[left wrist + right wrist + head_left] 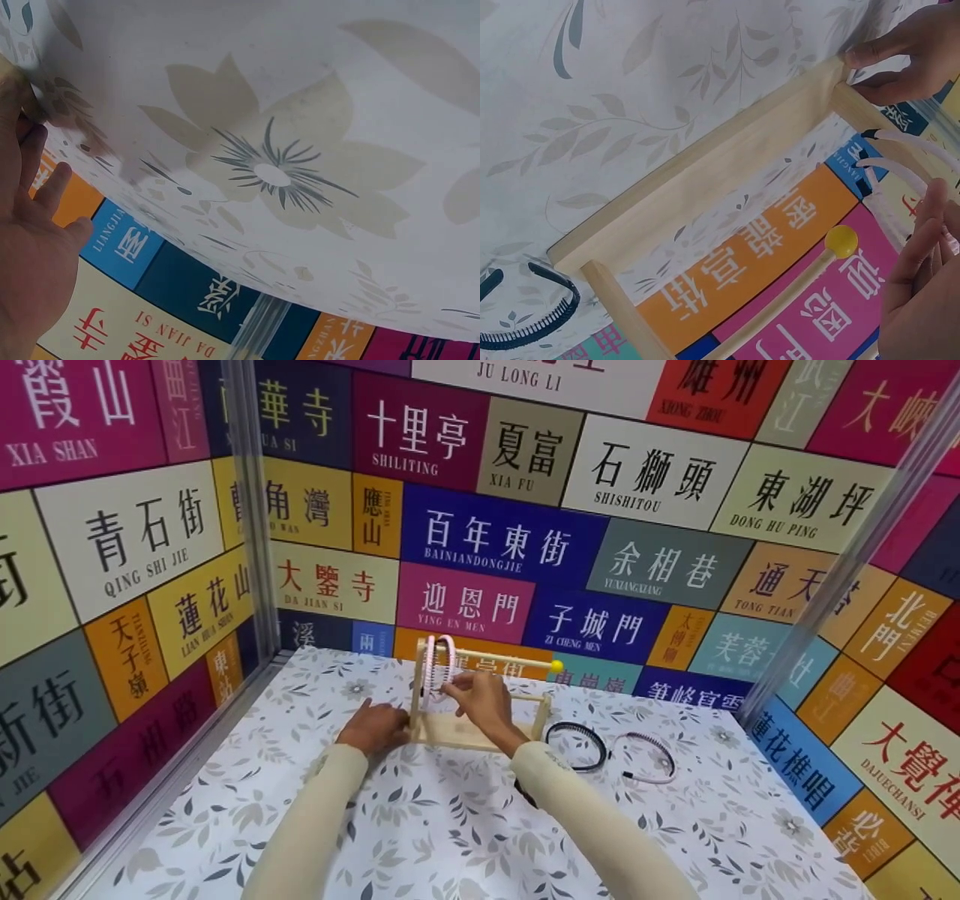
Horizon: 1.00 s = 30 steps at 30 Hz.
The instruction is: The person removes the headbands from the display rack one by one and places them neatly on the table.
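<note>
A wooden rack (459, 731) with a top rod ending in a yellow ball (556, 666) stands on the table. Pink headbands (430, 664) hang on the rod near its left post. My right hand (484, 706) pinches the front one between thumb and fingers, in front of the rod. In the right wrist view, dark tips show on the headbands' ends, beside the right hand's (926, 277) fingers. At the rack's lower left corner, my left hand (375, 727) grips the wood, thumb on the near side. The left wrist view shows that hand (37, 262) only partly.
To the right of the rack lie a black toothed headband (603, 750) and a pale pink one (670, 757) with a dark tip. The table's cloth (450, 825) has a leaf print. Walls of coloured name panels (495, 536) stand close behind and beside it.
</note>
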{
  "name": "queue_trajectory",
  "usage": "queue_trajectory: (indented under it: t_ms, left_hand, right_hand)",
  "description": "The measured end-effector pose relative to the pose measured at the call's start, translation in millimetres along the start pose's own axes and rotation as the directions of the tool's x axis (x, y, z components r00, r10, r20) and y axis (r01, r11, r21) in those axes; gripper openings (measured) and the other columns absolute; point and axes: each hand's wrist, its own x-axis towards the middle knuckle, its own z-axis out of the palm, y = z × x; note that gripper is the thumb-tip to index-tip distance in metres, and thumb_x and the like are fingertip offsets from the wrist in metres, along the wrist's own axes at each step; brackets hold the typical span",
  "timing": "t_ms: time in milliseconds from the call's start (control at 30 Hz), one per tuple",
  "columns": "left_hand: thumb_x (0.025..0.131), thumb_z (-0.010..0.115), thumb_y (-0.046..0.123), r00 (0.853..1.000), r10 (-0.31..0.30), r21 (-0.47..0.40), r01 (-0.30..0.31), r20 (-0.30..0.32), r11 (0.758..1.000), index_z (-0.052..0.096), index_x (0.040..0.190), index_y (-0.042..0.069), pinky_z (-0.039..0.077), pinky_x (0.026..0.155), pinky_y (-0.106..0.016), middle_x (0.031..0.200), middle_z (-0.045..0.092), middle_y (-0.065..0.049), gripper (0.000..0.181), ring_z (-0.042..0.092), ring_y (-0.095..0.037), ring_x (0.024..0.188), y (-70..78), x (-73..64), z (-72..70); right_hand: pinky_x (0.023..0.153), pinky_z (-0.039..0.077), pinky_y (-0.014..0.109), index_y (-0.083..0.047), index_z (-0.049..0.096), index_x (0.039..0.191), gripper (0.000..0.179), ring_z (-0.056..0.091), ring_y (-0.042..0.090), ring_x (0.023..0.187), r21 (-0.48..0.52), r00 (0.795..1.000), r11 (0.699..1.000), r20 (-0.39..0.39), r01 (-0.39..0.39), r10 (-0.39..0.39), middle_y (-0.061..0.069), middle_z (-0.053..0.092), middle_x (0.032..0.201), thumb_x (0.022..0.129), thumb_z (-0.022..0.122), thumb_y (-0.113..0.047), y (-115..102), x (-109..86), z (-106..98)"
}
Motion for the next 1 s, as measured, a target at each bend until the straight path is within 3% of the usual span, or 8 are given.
queue_trajectory:
  t_ms: [200, 433, 600, 800, 1000]
  left_hand:
    - [0.098, 0.073, 0.03, 1.0, 0.0, 0.002, 0.0, -0.003, 1.0, 0.075, 0.125, 0.016, 0.019, 0.125, -0.065, 0.117, 0.075, -0.006, 0.03, 0.066, -0.031, 0.119, 1.5, 0.9, -1.0]
    - [0.1, 0.07, 0.032, 1.0, -0.008, 0.006, 0.008, 0.0, 1.0, 0.074, 0.126, 0.017, 0.018, 0.126, -0.063, 0.119, 0.075, -0.005, 0.03, 0.066, -0.03, 0.12, 2.3, -0.9, -2.6]
    - [0.099, 0.071, 0.033, 1.0, -0.009, 0.008, 0.009, 0.012, 1.0, 0.074, 0.125, 0.017, 0.018, 0.126, -0.064, 0.116, 0.075, -0.003, 0.03, 0.066, -0.029, 0.119, 2.2, -0.2, -1.9]
    - [0.099, 0.072, 0.034, 1.0, -0.002, 0.012, 0.002, 0.003, 1.0, 0.075, 0.123, 0.019, 0.018, 0.125, -0.066, 0.115, 0.076, -0.002, 0.029, 0.067, -0.028, 0.118, -0.6, 1.8, 2.3]
    - [0.099, 0.071, 0.033, 1.0, -0.023, 0.005, 0.023, 0.005, 1.0, 0.075, 0.125, 0.018, 0.019, 0.125, -0.066, 0.114, 0.075, -0.002, 0.029, 0.067, -0.029, 0.117, 0.1, 1.0, 2.5]
  right_hand:
    - [0.043, 0.05, 0.023, -0.014, 0.083, 0.108, 0.028, 0.073, 0.02, 0.055, -0.016, 1.0, 1.0, 0.006, 0.016, -0.015, 0.0, 0.081, 0.096, 0.094, 0.078, -0.038, 4, 2.2, -11]
    - [0.043, 0.053, 0.026, -0.015, 0.082, 0.108, 0.027, 0.068, 0.011, 0.048, -0.037, 0.999, 0.998, -0.021, 0.042, -0.043, 0.001, 0.081, 0.095, 0.094, 0.078, -0.037, 5, 2.3, -27]
    - [0.04, 0.051, 0.027, -0.016, 0.082, 0.108, 0.026, 0.064, 0.004, 0.046, -0.034, 0.999, 0.999, -0.03, 0.02, -0.021, 0.002, 0.08, 0.095, 0.095, 0.077, -0.038, 7, 2.2, -38]
    - [0.04, 0.049, 0.027, -0.018, 0.082, 0.109, 0.028, 0.066, 0.007, 0.047, -0.02, 0.999, 0.999, -0.038, -0.034, 0.033, 0.002, 0.08, 0.098, 0.095, 0.075, -0.042, 8, 0.9, -53]
    - [0.038, 0.047, 0.026, -0.014, 0.082, 0.111, 0.032, 0.064, 0.006, 0.045, -0.051, 0.996, 0.999, -0.084, -0.013, 0.009, 0.005, 0.08, 0.1, 0.094, 0.077, -0.041, 13, -0.8, -67]
